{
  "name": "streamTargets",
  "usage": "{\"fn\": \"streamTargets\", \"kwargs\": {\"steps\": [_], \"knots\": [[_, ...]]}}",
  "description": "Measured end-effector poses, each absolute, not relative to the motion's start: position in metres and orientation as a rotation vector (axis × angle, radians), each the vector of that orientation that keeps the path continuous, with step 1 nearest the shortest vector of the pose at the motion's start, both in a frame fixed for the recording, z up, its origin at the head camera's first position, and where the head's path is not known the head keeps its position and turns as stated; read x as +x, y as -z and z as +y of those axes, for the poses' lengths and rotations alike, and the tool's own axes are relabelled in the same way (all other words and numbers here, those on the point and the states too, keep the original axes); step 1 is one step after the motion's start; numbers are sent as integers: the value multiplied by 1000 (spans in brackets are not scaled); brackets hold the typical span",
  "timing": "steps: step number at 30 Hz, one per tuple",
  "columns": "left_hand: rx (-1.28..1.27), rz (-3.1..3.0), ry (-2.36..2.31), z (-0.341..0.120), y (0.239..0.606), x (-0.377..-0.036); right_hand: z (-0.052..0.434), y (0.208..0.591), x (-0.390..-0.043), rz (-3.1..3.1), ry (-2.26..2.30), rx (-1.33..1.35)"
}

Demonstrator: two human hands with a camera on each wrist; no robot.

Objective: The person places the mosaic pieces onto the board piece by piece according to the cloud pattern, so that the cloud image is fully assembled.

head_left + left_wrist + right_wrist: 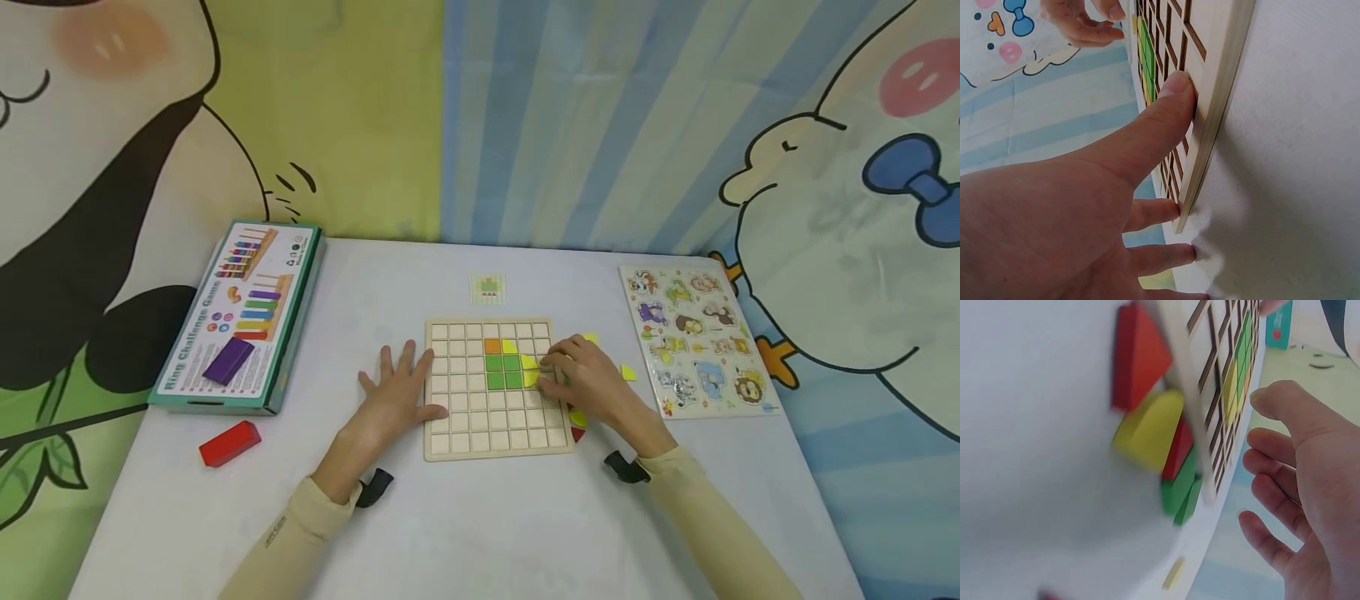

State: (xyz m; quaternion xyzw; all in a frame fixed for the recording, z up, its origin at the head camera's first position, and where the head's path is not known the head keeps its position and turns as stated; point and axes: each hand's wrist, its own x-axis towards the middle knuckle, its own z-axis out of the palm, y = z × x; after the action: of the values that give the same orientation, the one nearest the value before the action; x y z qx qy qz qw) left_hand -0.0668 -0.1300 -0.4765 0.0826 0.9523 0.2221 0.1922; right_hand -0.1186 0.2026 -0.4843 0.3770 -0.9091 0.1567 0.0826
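The left hand lies spread flat against the grid board's left edge, while the right hand seemingly touches a yellow piece with relaxed, unclenched fingers.

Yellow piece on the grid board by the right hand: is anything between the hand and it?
Nothing visible. The right hand hovers over the grid board's right side, fingertips at the yellow piece beside the green squares. Whether they touch cannot be told. The left hand lies flat at the left edge.
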Motion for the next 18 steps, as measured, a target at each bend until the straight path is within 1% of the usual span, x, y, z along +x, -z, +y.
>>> {"fn": "streamTargets", "kwargs": {"steps": [5,11,18], "knots": [[231,2661,-650,-129,481,-62,225,490,-115,-2667,-457,1092],[240,2671,-645,-129,478,-61,248,488,-116,-2667,-481,1039],[248,2699,-633,-129,479,-63,271,484,-123,-2759,-442,878]]}}
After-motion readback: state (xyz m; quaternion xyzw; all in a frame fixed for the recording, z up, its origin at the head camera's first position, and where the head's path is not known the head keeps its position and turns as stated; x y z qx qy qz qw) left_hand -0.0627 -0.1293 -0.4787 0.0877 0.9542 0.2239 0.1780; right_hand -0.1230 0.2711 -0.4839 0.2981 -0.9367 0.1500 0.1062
